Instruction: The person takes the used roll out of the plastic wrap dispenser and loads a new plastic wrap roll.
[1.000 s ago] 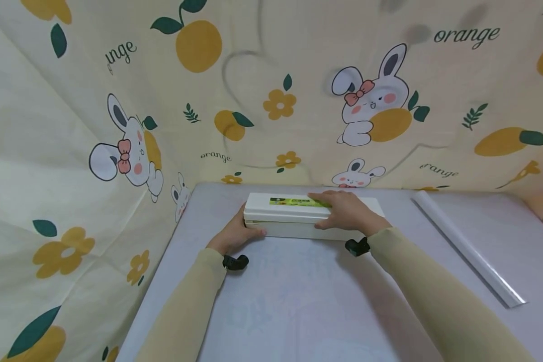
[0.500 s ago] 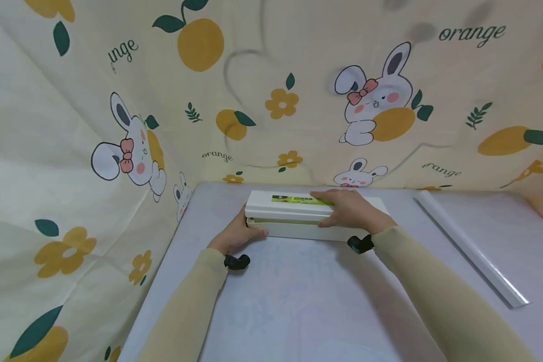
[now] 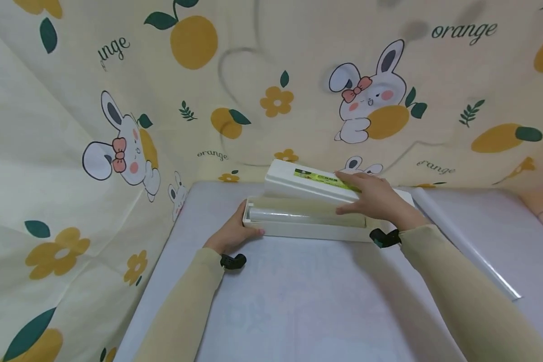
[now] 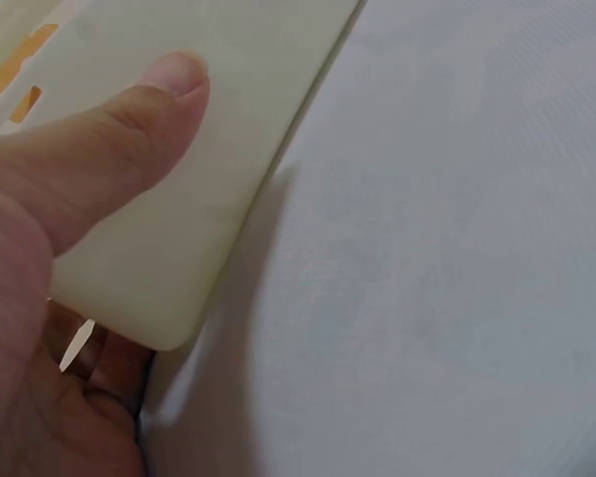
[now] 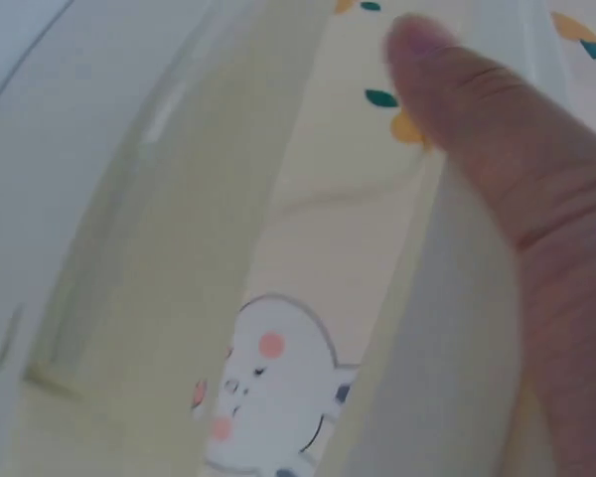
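The long, narrow box (image 3: 307,232) is smooth, off-white and plastic-looking, with straight walls and a rounded corner seen up close in the left wrist view. Inside it lies a glossy, silvery roll (image 3: 294,215), cylindrical and set lengthwise. The matching lid (image 3: 282,183) — white, with a yellow-green printed label (image 3: 321,178) on top — is off the box, tilted and raised behind it, its left end higher than its right.

Both arms reach forward in beige sleeves (image 3: 470,291). The left hand (image 3: 233,231) grips the box's left end, thumb flat on the front wall and fingers around the end. The right hand (image 3: 373,198) holds the lid between thumb and fingers, arched over its right part. The box sits on the pale table (image 3: 298,301) between the hands, the roll just in front of the lid. A shiny, translucent tube-like length (image 3: 475,251) lies slanting on the right — beyond the right hand.
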